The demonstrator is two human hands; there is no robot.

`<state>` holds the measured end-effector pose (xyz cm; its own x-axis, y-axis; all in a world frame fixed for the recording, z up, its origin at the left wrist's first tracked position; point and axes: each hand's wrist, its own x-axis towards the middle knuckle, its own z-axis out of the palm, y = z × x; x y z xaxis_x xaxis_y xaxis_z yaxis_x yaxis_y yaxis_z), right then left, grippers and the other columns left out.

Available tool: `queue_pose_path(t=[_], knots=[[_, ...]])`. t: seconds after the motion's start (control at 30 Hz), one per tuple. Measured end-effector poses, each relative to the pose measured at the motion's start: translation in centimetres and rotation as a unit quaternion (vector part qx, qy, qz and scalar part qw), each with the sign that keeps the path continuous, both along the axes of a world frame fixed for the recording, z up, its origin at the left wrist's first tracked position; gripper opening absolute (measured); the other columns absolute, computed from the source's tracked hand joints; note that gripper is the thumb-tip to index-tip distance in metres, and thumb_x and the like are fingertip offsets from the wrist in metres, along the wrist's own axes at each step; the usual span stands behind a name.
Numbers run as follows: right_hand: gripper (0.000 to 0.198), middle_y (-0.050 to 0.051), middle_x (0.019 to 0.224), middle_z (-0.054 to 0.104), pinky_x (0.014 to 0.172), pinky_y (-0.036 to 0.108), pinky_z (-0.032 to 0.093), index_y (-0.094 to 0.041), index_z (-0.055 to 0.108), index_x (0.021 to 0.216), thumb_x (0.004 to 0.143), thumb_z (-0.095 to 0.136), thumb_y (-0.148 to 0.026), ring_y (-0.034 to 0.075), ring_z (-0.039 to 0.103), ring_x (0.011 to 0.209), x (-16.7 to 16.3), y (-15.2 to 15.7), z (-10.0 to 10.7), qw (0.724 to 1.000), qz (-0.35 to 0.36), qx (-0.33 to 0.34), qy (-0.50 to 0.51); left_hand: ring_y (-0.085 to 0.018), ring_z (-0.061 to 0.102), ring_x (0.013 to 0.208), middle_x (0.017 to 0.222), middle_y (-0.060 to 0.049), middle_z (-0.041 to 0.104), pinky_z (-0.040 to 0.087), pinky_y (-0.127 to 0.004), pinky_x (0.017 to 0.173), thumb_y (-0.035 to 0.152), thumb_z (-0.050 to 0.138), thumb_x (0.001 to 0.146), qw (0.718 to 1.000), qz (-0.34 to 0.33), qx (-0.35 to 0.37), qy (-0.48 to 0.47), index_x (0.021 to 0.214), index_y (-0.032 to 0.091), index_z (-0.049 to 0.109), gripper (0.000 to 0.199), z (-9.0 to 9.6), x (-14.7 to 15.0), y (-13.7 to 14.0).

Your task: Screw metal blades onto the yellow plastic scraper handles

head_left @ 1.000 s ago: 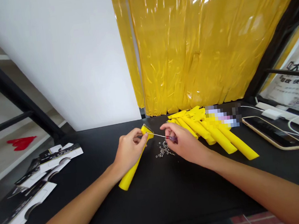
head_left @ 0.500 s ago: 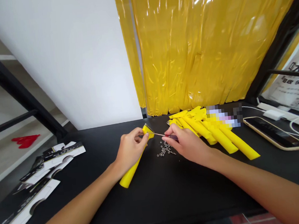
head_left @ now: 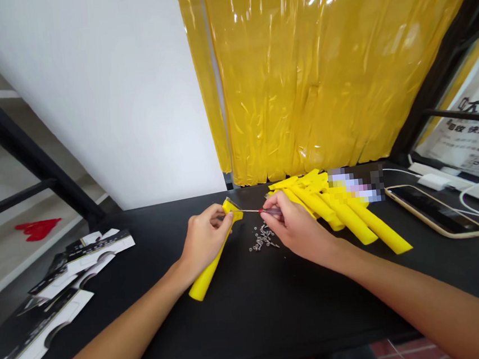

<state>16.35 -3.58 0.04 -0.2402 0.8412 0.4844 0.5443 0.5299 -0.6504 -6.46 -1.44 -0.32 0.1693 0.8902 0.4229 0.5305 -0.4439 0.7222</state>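
Yellow tool handle (head_left: 210, 270) is in the left hand (head_left: 206, 233), head end (head_left: 229, 205) facing the screwdriver (head_left: 261, 210) in the right hand (head_left: 292, 219). Looks like driver work at the head end; turning direction can't be told, and tip contact is too small to confirm.

To do it well: line the shaft up with whatever it seats in, push steadily along the axis, turn with the fingers rather than the wrist, ease off if the tip starts to slip. Left thumb is close to the tip, so a slip could catch it. I'd brace the long end on the worktop (head_left: 252, 313).

Position: left hand grasps the handle just below the head end; long end slants past it toward the person. Right hand pinches the screwdriver grip, apart from the handle, shaft bridging the gap. Loose metal hardware (head_left: 262, 238) lies between the hands, nearer the right; pile of yellow handles (head_left: 345, 217) sits just beyond the right hand.
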Motion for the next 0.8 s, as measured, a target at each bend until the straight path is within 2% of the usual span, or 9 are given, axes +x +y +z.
queue_pose_path(t=[0.1, 0.17, 0.23, 0.37, 0.47, 0.67, 0.8], knots=[[0.022, 0.006, 0.092, 0.072, 0.074, 0.034, 0.046, -0.021, 0.057, 0.099, 0.101, 0.044, -0.039, 0.023, 0.068, 0.086, 0.35, 0.15, 0.21, 0.997, -0.027, 0.027, -0.068, -0.018, 0.073, 0.066, 0.080, -0.002, 0.074, 0.058, -0.029, 0.064, 0.036, 0.063, 0.092, 1.000, -0.002, -0.003, -0.004, 0.091, 0.019, 0.066, 0.017, 0.01, 0.03, 0.00], [0.030, 0.006, 0.085, 0.072, 0.070, 0.035, 0.044, -0.022, 0.059, 0.094, 0.104, 0.038, -0.042, 0.024, 0.069, 0.081, 0.53, 0.22, 0.27, 0.990, -0.056, 0.024, -0.128, -0.019, 0.073, 0.067, 0.081, -0.002, 0.074, 0.058, -0.029, 0.064, 0.036, 0.063, 0.091, 1.000, -0.002, -0.002, -0.005, 0.091, 0.019, 0.066, 0.017, -0.01, 0.05, -0.02], [0.030, 0.005, 0.084, 0.073, 0.067, 0.034, 0.042, -0.023, 0.059, 0.097, 0.103, 0.040, -0.046, 0.024, 0.069, 0.079, 0.56, 0.15, 0.28, 0.986, -0.063, 0.015, -0.156, -0.019, 0.073, 0.067, 0.082, -0.002, 0.075, 0.058, -0.029, 0.065, 0.036, 0.063, 0.091, 1.000, -0.003, -0.002, -0.005, 0.092, 0.020, 0.066, 0.017, -0.05, 0.04, -0.01], [0.023, 0.005, 0.096, 0.074, 0.067, 0.033, 0.043, -0.023, 0.055, 0.111, 0.099, 0.048, -0.041, 0.024, 0.070, 0.085, 0.22, -0.25, 0.27, 0.988, -0.039, 0.016, -0.146, -0.019, 0.074, 0.066, 0.082, -0.002, 0.075, 0.058, -0.029, 0.062, 0.037, 0.063, 0.091, 1.000, 0.001, -0.004, -0.013, 0.090, 0.020, 0.065, 0.017, -0.19, -0.08, 0.16], [0.024, 0.007, 0.093, 0.074, 0.065, 0.032, 0.042, -0.021, 0.057, 0.108, 0.102, 0.041, -0.038, 0.024, 0.070, 0.084, 0.10, -0.30, 0.20, 0.987, -0.033, 0.024, -0.158, -0.019, 0.074, 0.066, 0.083, -0.002, 0.076, 0.059, -0.028, 0.063, 0.036, 0.063, 0.091, 1.000, -0.002, -0.003, -0.015, 0.091, 0.020, 0.065, 0.016, -0.21, -0.14, 0.24], [0.045, 0.007, 0.079, 0.074, 0.062, 0.032, 0.037, -0.020, 0.064, 0.086, 0.106, 0.033, -0.047, 0.023, 0.069, 0.073, 0.57, 0.34, 0.04, 0.972, -0.067, 0.039, -0.222, -0.018, 0.074, 0.067, 0.088, -0.002, 0.076, 0.058, -0.026, 0.062, 0.037, 0.061, 0.093, 1.000, -0.004, 0.012, 0.005, 0.099, 0.021, 0.068, 0.018, -0.08, -0.17, 0.08], [0.033, 0.005, 0.090, 0.075, 0.067, 0.032, 0.040, -0.022, 0.064, 0.097, 0.104, 0.041, -0.046, 0.023, 0.070, 0.082, 0.50, 0.04, 0.40, 0.984, -0.058, 0.044, -0.163, -0.017, 0.074, 0.067, 0.092, -0.002, 0.077, 0.059, -0.025, 0.061, 0.036, 0.061, 0.093, 1.000, -0.007, 0.013, 0.001, 0.101, 0.022, 0.068, 0.018, -0.10, -0.06, 0.00]])
